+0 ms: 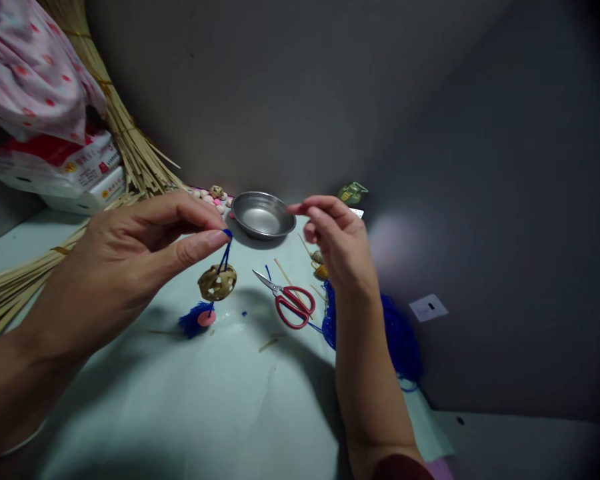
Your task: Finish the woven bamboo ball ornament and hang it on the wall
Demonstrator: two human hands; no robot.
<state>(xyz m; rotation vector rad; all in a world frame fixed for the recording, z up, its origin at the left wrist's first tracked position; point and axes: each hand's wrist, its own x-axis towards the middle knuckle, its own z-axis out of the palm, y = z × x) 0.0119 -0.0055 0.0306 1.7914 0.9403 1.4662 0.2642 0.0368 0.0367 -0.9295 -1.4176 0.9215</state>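
My left hand (pixel 150 260) pinches the top loop of a blue cord (pixel 225 259) between thumb and forefinger. From the cord hangs a small woven bamboo ball (pixel 218 283). Below the ball come a pink disc-like bead (pixel 207 319) and a blue tassel (pixel 193 321). My right hand (pixel 339 237) is raised to the right of it, thumb and forefinger closed together; whether anything thin is between them I cannot make out. Red-handled scissors (pixel 295 305) lie on the table between the hands, blades pointing up and left.
A steel bowl (pixel 261 215) stands at the back, beside pink and white beads (pixel 215 197). Blue yarn (pixel 403 340) is heaped behind my right forearm. Bundled bamboo strips (pixel 135 153) and tissue packs (pixel 80 170) are at left. A small green woven item (pixel 351 193) rests near the wall.
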